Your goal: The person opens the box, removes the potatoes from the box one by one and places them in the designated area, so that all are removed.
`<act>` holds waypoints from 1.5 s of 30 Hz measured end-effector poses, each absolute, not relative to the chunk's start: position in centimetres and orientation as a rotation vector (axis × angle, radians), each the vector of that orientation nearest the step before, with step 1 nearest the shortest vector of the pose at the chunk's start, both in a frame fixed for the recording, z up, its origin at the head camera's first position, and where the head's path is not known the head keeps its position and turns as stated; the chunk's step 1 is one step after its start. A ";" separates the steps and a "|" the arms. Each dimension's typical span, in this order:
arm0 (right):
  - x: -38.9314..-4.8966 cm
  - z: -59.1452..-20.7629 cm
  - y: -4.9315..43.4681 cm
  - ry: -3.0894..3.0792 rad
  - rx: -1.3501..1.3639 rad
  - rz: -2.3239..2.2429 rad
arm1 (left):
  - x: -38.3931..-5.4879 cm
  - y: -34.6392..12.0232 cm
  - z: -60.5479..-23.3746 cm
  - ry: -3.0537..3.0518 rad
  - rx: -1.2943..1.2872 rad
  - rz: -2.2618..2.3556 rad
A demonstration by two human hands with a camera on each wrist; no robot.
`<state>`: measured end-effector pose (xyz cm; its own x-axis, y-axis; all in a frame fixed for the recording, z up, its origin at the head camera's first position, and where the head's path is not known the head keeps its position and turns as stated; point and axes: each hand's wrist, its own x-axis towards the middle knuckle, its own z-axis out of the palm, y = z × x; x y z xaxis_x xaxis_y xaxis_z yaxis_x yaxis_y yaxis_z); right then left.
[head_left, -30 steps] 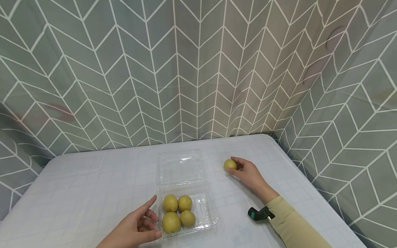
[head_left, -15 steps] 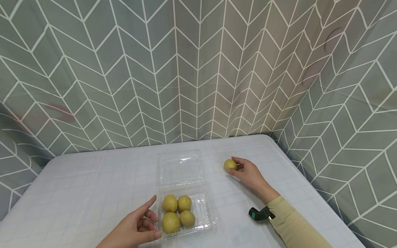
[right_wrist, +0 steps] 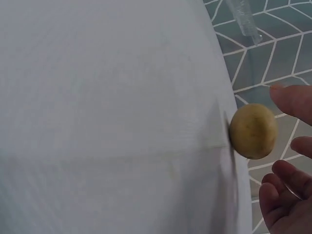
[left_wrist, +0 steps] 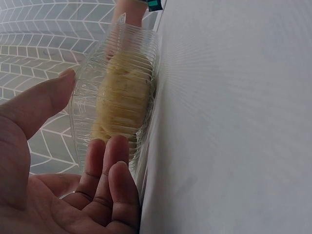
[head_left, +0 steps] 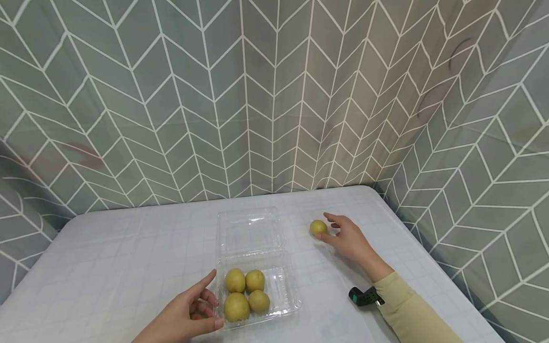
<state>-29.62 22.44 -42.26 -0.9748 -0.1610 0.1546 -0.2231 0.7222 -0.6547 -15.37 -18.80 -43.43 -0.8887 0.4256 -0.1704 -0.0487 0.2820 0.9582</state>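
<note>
A round yellow-green fruit [head_left: 318,227] sits on the table right of the clear plastic clamshell box [head_left: 285,286]. My right hand [head_left: 348,240] is beside it with fingers spread. In the right wrist view, a gap shows between the fruit [right_wrist: 253,131] and the fingers. Several similar fruits [head_left: 236,307] lie grouped in the left part of the box's base. At the box's left side is my left hand [head_left: 186,309], its thumb near the front left corner. In the left wrist view, loosely bent fingertips [left_wrist: 117,146] rest against the ribbed wall of the box [left_wrist: 87,102].
The box's lid [head_left: 250,231] lies folded back, away from me. A white cloth covers the table [head_left: 128,252]. Grey patterned curtains [head_left: 257,95] hang behind it and on the right. A black device [head_left: 364,297] is strapped at my right wrist.
My right hand has let go of the fruit: its fingers have spread and drawn back slightly to the right. The fruit stays in place, and the left hand and box have not visibly moved.
</note>
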 end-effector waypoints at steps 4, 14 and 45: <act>-29.2 -41.7 22.6 -2.808 0.348 1.118 | -15.4 -18.8 -43.5 2.162 0.332 1.639; -28.0 -39.9 21.8 -2.697 0.471 1.078 | -15.5 -18.8 -43.6 2.145 0.327 1.650; -24.2 -38.1 16.0 -2.629 0.777 1.275 | -15.1 -19.0 -43.3 2.152 0.377 1.656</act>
